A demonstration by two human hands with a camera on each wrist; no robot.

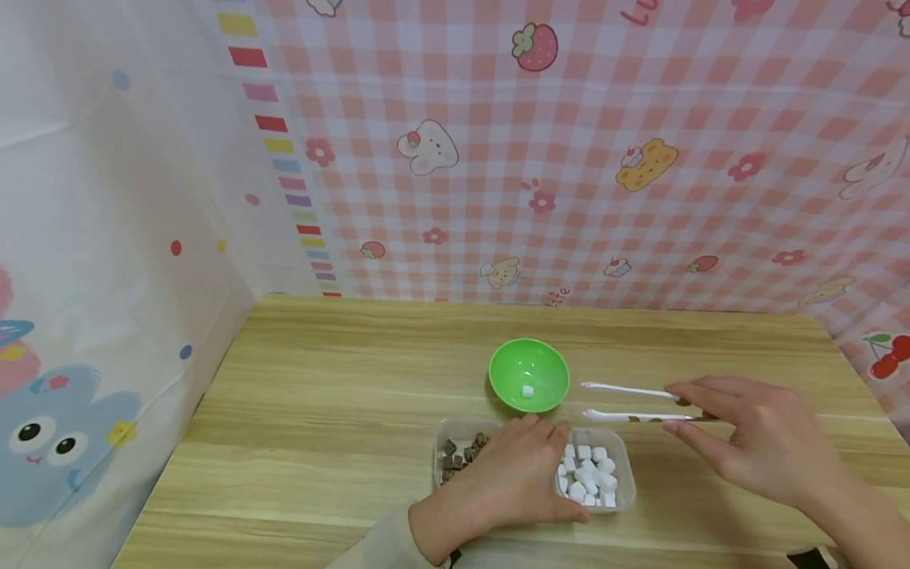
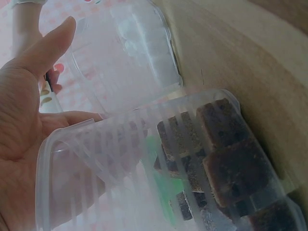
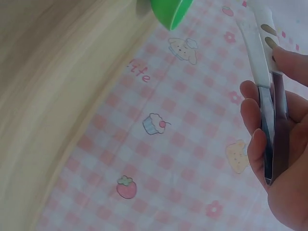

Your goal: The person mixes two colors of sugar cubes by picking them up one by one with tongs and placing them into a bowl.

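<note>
My right hand (image 1: 761,442) holds a pair of white tongs (image 1: 633,390) with brown spots and metal at the hand end. Their two tips stand apart, pointing left, with nothing between them. In the right wrist view, fingers and thumb pinch the tongs (image 3: 267,82) from both sides. My left hand (image 1: 515,474) lies across the middle of a clear plastic container (image 1: 624,458) pair, thumb extended. White cubes (image 1: 588,478) fill the right side, brown cubes (image 1: 458,458) the left. A green bowl (image 1: 529,356) beyond them holds one white cube (image 1: 527,391).
The wooden table (image 1: 341,379) meets a pink checked cloth (image 1: 483,197) at its back edge. A white cloth (image 1: 135,237) with cartoon prints hangs at the left. The bowl stands close behind the containers.
</note>
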